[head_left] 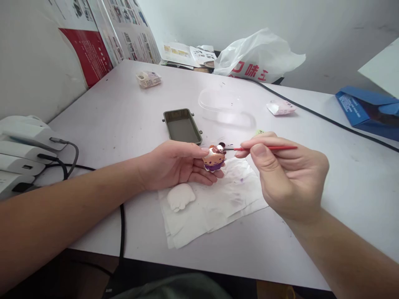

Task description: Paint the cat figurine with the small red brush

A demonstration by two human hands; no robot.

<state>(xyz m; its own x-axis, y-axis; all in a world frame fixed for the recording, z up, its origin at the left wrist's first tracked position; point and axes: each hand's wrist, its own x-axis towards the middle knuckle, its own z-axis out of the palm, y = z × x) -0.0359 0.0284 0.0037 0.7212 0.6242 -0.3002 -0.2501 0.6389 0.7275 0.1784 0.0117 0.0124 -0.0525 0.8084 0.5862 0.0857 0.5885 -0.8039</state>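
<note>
My left hand (177,164) is closed round a small plaster figurine (213,159), painted brown on top, cream in the middle and purple at the base. My right hand (286,174) pinches a thin red paintbrush (264,148), whose tip touches the top of the figurine. Both hands hover over a white tissue (218,203) spread on the table, stained with purple paint. An unpainted white plaster figure (181,196) lies on the tissue's left part, just below my left hand.
A dark green tray (182,126) and a clear plastic lid (222,108) lie beyond the hands. Small packets (149,78) (281,108), a white plastic bag (258,56), a blue box (368,110), a black cable (311,113) and white devices (21,149) at left surround the white table (109,120).
</note>
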